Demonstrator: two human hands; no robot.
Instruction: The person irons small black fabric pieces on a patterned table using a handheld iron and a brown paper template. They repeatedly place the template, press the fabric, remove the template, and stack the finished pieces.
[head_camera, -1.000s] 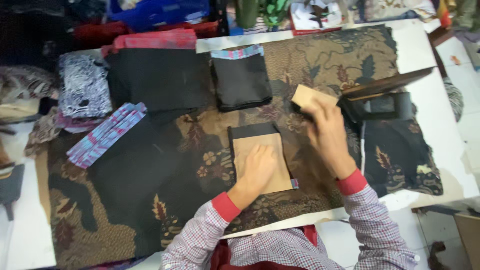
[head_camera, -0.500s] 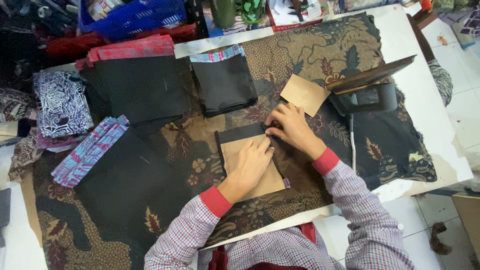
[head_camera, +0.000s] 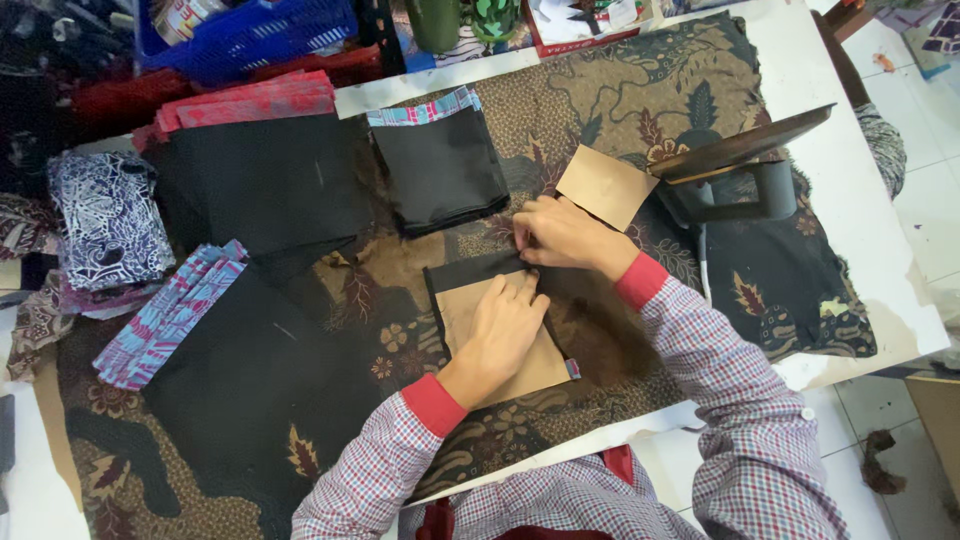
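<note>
left hand (head_camera: 503, 325) lies flat, open, on a brown card template (head_camera: 500, 340); right hand (head_camera: 560, 235) pinches black fabric (head_camera: 465, 272) just above the template.

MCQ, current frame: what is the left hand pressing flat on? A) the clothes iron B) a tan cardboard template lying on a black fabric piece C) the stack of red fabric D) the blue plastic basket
B: the left hand lies palm down on the tan cardboard template, which sits on a black fabric piece, while the right hand pinches that fabric's top edge.
</note>
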